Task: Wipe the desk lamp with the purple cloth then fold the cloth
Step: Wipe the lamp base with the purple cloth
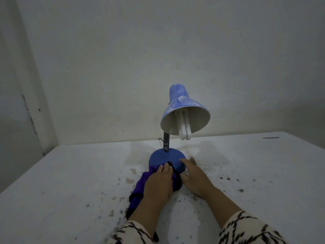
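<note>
Nearest us, our two patterned sleeves (246,228) come in over the tabletop's (70,182) front edge. Our left hand (158,184) presses the purple cloth (139,187) down against the near rim of the lamp's base (167,158); its fingers (164,169) lie nearly straight over the cloth rather than curled round it, and the rest of the cloth trails back toward us along the tabletop beneath the wrist. Just beside it, our right hand (195,178) rests with relaxed, spread fingers on the base's right side, holding nothing, apparently steadying the desk lamp (182,120).

The lamp stands near the middle of the tabletop, toward its far edge. Beyond the base, its dark stem (166,141) rises to the blue shade (179,103), which tilts toward us with the white bulb (184,127) showing.

We judge the wiping is under way at the base; whether stem and shade are done we cannot tell. The cloth is bunched, so folding remains.
</note>
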{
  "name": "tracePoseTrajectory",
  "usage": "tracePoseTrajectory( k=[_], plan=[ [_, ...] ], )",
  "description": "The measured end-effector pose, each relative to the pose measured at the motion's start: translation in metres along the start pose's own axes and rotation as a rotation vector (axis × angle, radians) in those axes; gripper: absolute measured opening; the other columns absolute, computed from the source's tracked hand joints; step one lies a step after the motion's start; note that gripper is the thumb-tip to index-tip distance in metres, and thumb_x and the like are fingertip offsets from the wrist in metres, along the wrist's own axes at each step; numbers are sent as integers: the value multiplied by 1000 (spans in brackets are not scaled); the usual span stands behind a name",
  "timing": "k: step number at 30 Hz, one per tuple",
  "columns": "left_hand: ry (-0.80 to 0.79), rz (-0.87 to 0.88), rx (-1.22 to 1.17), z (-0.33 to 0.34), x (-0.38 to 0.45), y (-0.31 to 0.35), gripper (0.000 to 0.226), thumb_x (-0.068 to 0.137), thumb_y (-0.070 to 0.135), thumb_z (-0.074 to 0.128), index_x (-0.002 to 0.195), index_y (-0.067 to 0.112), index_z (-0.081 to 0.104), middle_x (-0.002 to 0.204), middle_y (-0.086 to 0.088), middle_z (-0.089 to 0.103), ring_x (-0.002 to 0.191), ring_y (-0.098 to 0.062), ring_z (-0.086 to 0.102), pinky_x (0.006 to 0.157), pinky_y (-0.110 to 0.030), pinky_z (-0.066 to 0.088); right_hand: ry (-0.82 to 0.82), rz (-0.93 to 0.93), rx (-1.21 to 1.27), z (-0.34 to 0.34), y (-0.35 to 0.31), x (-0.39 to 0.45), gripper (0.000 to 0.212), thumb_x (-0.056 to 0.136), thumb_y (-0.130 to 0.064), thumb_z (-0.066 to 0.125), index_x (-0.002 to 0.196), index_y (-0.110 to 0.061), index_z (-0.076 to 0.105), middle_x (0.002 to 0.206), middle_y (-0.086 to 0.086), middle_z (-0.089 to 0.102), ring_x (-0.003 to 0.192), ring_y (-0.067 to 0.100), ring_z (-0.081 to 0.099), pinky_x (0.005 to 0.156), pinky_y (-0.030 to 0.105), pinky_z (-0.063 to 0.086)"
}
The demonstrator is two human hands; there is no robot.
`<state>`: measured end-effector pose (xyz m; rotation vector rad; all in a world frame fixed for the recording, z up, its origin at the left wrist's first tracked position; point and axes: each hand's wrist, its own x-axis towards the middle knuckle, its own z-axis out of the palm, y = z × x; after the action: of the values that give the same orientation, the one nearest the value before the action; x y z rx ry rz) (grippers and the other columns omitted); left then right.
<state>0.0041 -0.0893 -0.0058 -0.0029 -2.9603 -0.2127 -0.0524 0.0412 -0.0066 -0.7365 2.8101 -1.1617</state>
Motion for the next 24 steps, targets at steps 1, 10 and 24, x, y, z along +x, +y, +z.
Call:
tracePoseTrajectory(
  k=[1, 10, 24],
  plan=[
    [-15, 18, -9, 0, 0, 2, 54, 99, 21, 33, 147, 14, 11, 158, -1, 10, 143, -18, 18, 104, -32, 38, 0, -3, -4, 0, 0, -1, 55, 90, -10, 43, 143, -15, 27, 150, 6, 30, 135, 19, 32, 107, 25, 26],
    [-14, 20, -393, -8, 3, 18, 46, 100, 24, 30, 145, 18, 25, 152, -2, 31, 139, -20, 29, 110, -33, 31, 100, 28, 160, -12, -1, -13, 33, 94, -6, 36, 122, -11, 52, 126, 8, 55, 104, 11, 49, 90, 20, 40],
    [-80, 90, -680, -25, 24, 43, 33, 96, 20, 40, 127, 13, 45, 123, -9, 58, 108, -22, 53, 93, -30, 42, 13, 221, 1095, -39, 5, -14, 23, 84, -13, 59, 106, -8, 66, 106, 17, 68, 101, 31, 63, 87, 42, 53]
  ],
)
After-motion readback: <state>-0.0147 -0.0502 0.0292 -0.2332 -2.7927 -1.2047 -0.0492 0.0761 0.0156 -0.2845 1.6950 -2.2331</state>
